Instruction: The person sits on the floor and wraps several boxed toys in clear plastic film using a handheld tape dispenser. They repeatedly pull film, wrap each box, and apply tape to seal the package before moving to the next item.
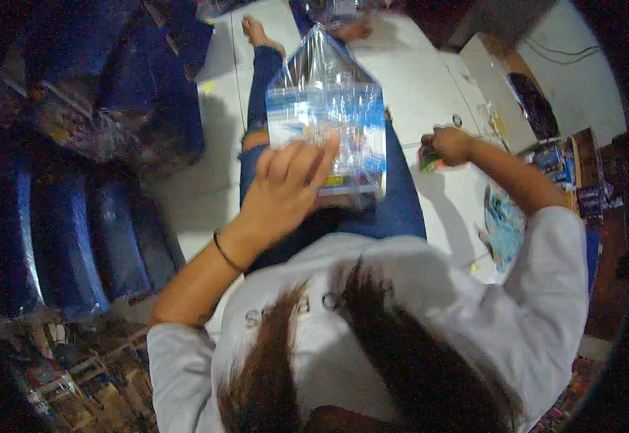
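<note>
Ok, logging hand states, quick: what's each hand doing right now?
Left hand: partly curled, touching the plastic-wrapped package; whether it grips can't be told.
Right hand: closed, apparently on a small green-and-red item.

White tiled floor (394, 76), dim light

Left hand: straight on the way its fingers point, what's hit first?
The blue-and-white package in clear plastic wrap. The fingers of the left hand overlap its lower face in this view, probably in contact, though motion blur and a single view leave depth unclear.
</note>
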`<state>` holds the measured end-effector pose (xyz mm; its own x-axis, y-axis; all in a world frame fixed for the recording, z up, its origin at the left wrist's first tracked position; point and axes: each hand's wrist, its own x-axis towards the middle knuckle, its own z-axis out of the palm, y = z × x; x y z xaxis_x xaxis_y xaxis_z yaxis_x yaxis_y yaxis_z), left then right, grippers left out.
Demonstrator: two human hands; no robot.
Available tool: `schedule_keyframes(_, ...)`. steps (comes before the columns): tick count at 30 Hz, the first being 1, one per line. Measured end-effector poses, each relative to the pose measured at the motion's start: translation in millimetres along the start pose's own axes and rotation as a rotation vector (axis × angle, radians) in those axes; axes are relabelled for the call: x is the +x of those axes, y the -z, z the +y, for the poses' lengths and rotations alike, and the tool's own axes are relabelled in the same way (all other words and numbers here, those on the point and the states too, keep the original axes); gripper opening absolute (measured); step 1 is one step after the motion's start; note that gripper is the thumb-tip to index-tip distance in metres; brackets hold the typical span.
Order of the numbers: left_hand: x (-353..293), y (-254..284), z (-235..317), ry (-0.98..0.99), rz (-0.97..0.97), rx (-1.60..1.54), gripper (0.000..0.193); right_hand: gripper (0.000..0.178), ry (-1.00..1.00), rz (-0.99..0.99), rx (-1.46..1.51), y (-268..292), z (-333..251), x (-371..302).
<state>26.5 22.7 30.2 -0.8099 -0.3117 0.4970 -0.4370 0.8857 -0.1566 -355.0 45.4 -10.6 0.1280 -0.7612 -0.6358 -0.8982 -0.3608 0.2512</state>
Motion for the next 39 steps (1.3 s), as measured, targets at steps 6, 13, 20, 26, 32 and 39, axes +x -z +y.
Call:
schedule_keyframes(6,101.8,22.3,0.9,-0.364,-0.264,-0.105,0.075,0.043,-0.267,0.964,0.974,-179.6,13.5,66.5)
schedule_keyframes(13,190.5,-7.2,-4.7,-0.448,-0.782,-1.031,0.061,0.067,-0.727,1.131,0.974,-121.0,-8.9,74.6)
schedule_keyframes(20,80.7,-71.8,-75.3,0.657,0.359,-0.874,0.064,0.071,0.194,0.272,2.292,61.5,-85.4,112.4)
schedule_keyframes(26,29.9,-119.8,-50.5,0.646,0.615,-0.524,0.073,0.057,0.575,0.377,2.226,109.1,-51.9,106.9)
schedule_keyframes(32,13.0,-140.0,-20.8,0.062,0.371,0.482,0.077,0.071,0.461,0.598,1.304,160.1,-23.6,128.6)
schedule_keyframes(39,-9.8,-163.2,44.9,0.167,-0.384,-0.737,0.074,0.075,0.532,0.185,0.898,171.0,-65.7,174.0)
